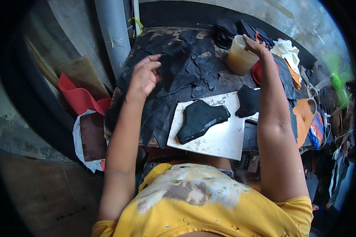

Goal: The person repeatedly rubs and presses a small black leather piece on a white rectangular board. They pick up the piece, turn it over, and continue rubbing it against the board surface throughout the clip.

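Crowded workbench (229, 83): left hand (144, 77) grasps black leather piece (172, 63); right hand (255, 45) grips tub (239, 59) rim.

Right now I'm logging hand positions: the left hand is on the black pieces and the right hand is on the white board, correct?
Not quite. In the head view the right hand is at the tub of amber liquid, not on the white board. The left hand is on the black pieces.

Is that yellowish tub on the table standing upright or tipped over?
Upright. The tub stands on its base on the table, rim upward, with the right hand at its rim.
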A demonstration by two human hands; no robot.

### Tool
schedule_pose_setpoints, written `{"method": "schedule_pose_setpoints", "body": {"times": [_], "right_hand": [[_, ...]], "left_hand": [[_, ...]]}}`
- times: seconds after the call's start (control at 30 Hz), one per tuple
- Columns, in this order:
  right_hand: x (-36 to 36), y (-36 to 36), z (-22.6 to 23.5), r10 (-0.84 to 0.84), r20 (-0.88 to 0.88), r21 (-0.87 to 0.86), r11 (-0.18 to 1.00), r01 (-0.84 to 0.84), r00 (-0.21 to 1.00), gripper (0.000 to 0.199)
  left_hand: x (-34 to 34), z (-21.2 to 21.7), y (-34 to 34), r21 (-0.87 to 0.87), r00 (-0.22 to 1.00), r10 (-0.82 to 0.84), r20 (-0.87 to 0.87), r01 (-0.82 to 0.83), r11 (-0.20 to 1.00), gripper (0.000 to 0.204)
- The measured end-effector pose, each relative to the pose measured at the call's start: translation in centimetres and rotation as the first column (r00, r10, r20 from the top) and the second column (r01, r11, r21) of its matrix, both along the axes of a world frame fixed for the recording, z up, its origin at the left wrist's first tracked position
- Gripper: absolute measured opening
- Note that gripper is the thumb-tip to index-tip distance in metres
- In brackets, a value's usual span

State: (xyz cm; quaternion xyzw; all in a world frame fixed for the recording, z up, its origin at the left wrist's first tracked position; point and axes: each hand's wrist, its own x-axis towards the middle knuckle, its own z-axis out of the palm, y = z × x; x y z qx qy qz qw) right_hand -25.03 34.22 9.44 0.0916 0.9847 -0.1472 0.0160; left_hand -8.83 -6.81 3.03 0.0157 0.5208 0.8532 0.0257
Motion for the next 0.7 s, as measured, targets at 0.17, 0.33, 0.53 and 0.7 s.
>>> {"method": "schedule_pose_setpoints", "body": {"times": [0.17, 0.33, 0.53, 0.7], "right_hand": [[2.8, 1.2, 2.9, 0.161, -0.334, -0.177, 0.957, -0.230, 0.929, 0.082], [12.0, -2.0, 0.5, -0.098, -0.323, -0.214, 0.977, 0.028, 0.941, 0.073], [24.9, -7.7, -4.4, 0.151, -0.539, -0.043, 0.978, -0.206, 0.829, 0.030], [31.0, -8.3, -5.7, 0.174, -0.562, -0.189, 0.925, -0.330, 0.809, 0.028]], "left_hand": [[-7.4, 1.6, -4.3, 0.115, 0.962, 0.269, -0.055, -0.261, 0.958, 0.033], [-16.3, 3.3, -6.5, 0.132, 0.854, 0.520, 0.028, -0.519, 0.845, 0.034], [-22.6, -2.0, -8.6, -0.171, 0.886, 0.445, 0.133, -0.421, 0.891, 0.031], [-20.5, -4.9, -8.1, -0.783, 0.822, 0.374, -0.430, -0.546, 0.299, 0.033]]}}
